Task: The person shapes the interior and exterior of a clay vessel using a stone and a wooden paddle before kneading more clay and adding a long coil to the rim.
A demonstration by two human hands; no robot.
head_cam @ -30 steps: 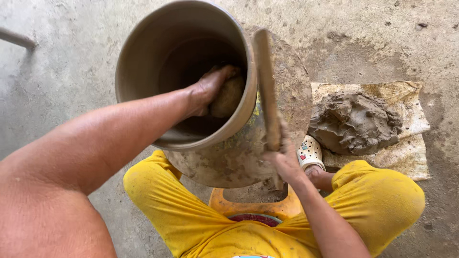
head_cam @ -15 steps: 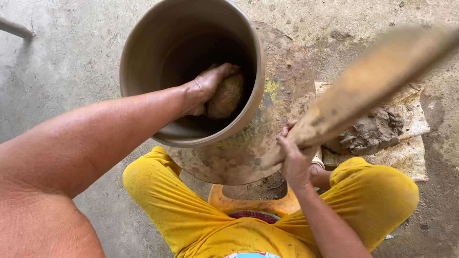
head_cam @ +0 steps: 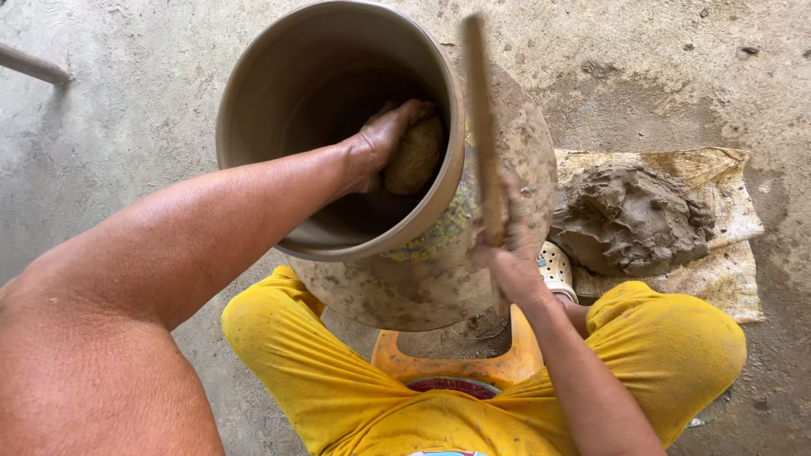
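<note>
A large grey-brown clay pot [head_cam: 270, 101] stands between my knees, its mouth facing up. My left hand [head_cam: 380, 143] reaches inside it and presses a rounded brown stone [head_cam: 416, 156] against the inner wall on the right side. My right hand [head_cam: 511, 270] grips the handle of a flat wooden paddle [head_cam: 480, 127], whose blade lies edge-on against the pot's outer wall, opposite the stone. The pot's lower outside [head_cam: 422, 287] is smeared with pale clay.
A heap of wet grey clay [head_cam: 629, 219] lies on a tan sack [head_cam: 726, 253] to the right. A white perforated shoe [head_cam: 557, 266] shows beside the pot. I sit on an orange stool [head_cam: 460, 367], in yellow trousers [head_cam: 676, 346]. Concrete floor [head_cam: 101, 152] all around.
The paddle swung out to the right half a second ago and is now back against the pot's outer wall. My left hand and stone stayed inside the pot.
</note>
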